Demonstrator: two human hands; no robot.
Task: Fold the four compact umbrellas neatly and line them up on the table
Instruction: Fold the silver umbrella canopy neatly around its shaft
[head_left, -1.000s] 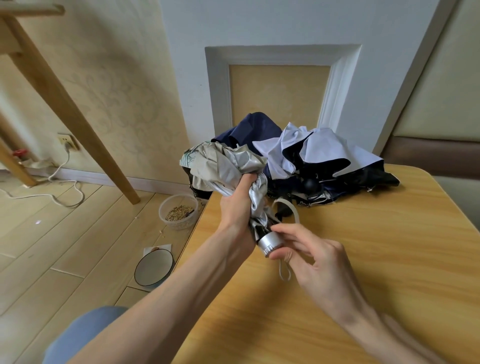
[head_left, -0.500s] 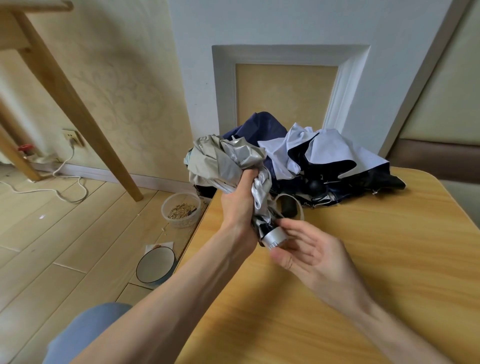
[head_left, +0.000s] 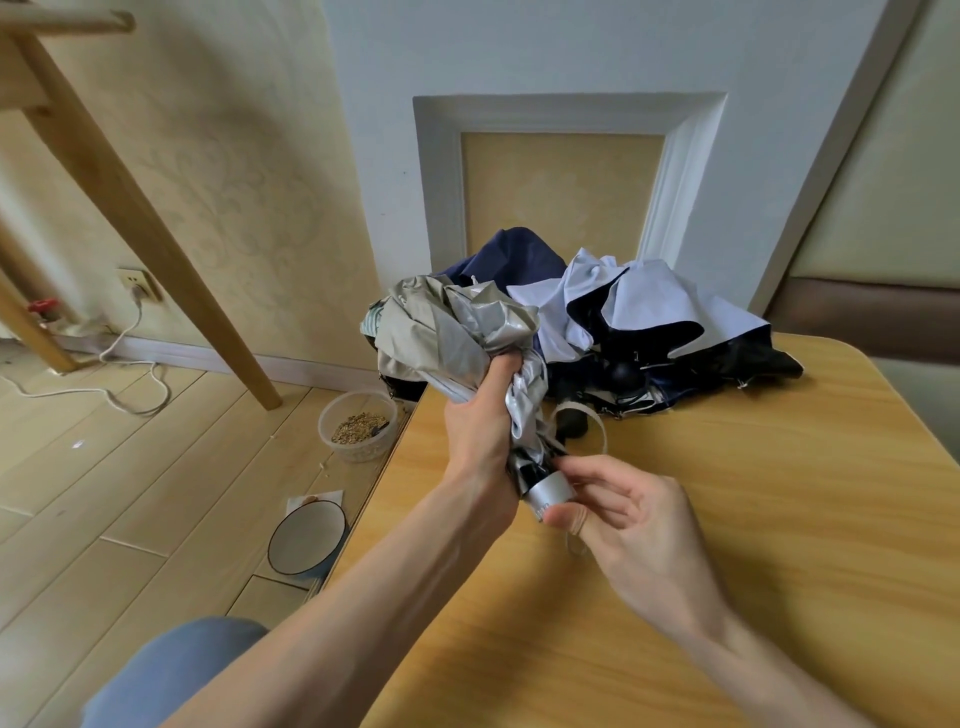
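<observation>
**A:** What takes up most of the frame?

**B:** A wooden worktop (head_left: 753, 545) fills the lower right, and a plank floor (head_left: 130, 493) fills the lower left.

**A:** Where are the umbrellas?

**B:** There is a loose heap at the worktop's far edge, upper centre. A navy umbrella (head_left: 511, 254) lies at the back, and a white umbrella (head_left: 670, 296) with black lining sprawls to its right. Neither is folded, and I cannot tell how many are in the heap.

**A:** And the one in hand?

**B:** The silver umbrella (head_left: 452, 332) is held above the worktop's left edge, mid-frame. Its canopy is crumpled and bunched toward the upper left.

**A:** How are the hands placed?

**B:** The left hand (head_left: 480, 431) is clamped round the gathered fabric with the thumb up. The right hand (head_left: 628, 519) pinches the silver handle (head_left: 553, 493) at the umbrella's low end between thumb and fingertips.

**A:** Anything smaller?

**B:** On the floor beside the worktop's left edge stands a clear tub (head_left: 363, 454) of grain, with a dark-rimmed bowl (head_left: 306, 540) lower in the frame. A beige strap (head_left: 600, 431) loops just above the right hand, but I cannot tell which umbrella it belongs to.
</observation>
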